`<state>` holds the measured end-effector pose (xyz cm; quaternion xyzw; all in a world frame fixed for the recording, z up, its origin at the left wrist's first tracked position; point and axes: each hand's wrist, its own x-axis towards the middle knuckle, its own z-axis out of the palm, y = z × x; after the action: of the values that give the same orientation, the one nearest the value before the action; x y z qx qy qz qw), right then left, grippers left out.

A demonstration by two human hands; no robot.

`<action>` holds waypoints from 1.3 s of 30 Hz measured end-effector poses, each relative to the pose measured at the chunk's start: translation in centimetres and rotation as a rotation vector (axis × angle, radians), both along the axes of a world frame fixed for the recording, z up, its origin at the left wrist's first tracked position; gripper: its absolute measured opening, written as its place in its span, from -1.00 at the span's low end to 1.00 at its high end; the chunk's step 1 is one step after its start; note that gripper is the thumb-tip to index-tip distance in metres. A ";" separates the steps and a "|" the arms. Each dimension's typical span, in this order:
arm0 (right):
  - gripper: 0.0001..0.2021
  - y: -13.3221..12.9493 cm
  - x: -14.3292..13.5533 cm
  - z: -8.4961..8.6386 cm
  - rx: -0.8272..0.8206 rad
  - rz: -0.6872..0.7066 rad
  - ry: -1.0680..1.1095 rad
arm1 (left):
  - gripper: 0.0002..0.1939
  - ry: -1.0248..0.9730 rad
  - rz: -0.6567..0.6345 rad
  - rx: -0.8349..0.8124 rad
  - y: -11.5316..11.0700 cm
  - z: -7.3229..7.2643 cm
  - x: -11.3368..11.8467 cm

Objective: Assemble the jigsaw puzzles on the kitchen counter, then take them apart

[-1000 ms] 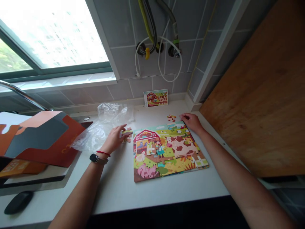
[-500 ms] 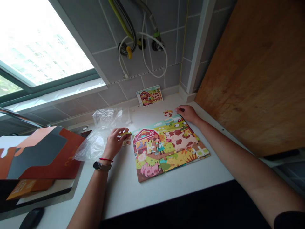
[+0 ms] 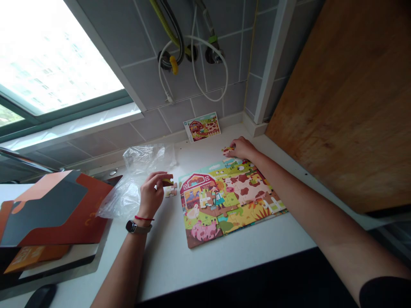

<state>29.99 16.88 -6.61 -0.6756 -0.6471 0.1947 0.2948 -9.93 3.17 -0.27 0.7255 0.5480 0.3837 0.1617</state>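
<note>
A colourful farm jigsaw puzzle [image 3: 224, 196] lies on the white counter, with a barn, a spotted cow and a pink pig on it. My left hand [image 3: 152, 193], left of the puzzle, pinches a puzzle piece [image 3: 168, 180]. Just below that piece, another loose piece [image 3: 171, 191] rests on the counter. Beyond the puzzle's top edge, my right hand [image 3: 243, 149] has its fingers closed on a red-and-white puzzle piece [image 3: 227, 150]. My right forearm passes over the puzzle's right side and hides part of it.
A picture card [image 3: 203, 127] leans against the tiled wall. Clear plastic bags [image 3: 131, 188] lie left of my left hand, beside an orange and grey box [image 3: 64, 209]. A black object [image 3: 41, 296] is at the lower left, and a wooden panel [image 3: 349, 102] stands at right.
My right hand has moved left onto the red-and-white piece and taken hold of it. My left hand has turned its piece, which now shows at a different angle.
</note>
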 end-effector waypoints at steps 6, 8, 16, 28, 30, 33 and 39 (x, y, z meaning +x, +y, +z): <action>-0.59 -0.7 -0.7 0.6 0.038 0.061 0.432 | -0.73 -0.191 -0.067 -0.036 -1.0 -0.1 1.7; -0.60 -1.4 -0.4 1.0 0.058 0.083 0.633 | -0.74 -0.166 -0.097 -0.045 -1.4 -0.2 2.3; -0.44 -6.6 0.9 2.1 0.045 0.182 0.697 | -0.78 -0.004 -0.262 -0.003 -3.0 -0.6 4.8; -0.82 -7.1 -0.1 1.0 0.220 0.236 0.208 | -0.81 0.056 -0.290 -0.023 -3.0 -1.1 5.3; -0.81 -7.0 0.0 0.7 0.245 0.251 0.180 | -0.81 0.068 -0.300 -0.011 -2.9 -1.4 5.2; -0.79 -7.0 0.0 0.4 0.257 0.271 0.163 | -0.83 0.093 -0.337 0.016 -2.9 -1.6 5.2; -0.82 -7.1 0.0 0.2 0.251 0.257 0.199 | -0.81 0.144 -0.465 0.041 -3.1 -1.3 5.5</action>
<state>30.02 9.80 -6.39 -0.5231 -0.7148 0.2145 0.4117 -4.39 0.04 -1.59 0.8607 0.3685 0.2945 0.1915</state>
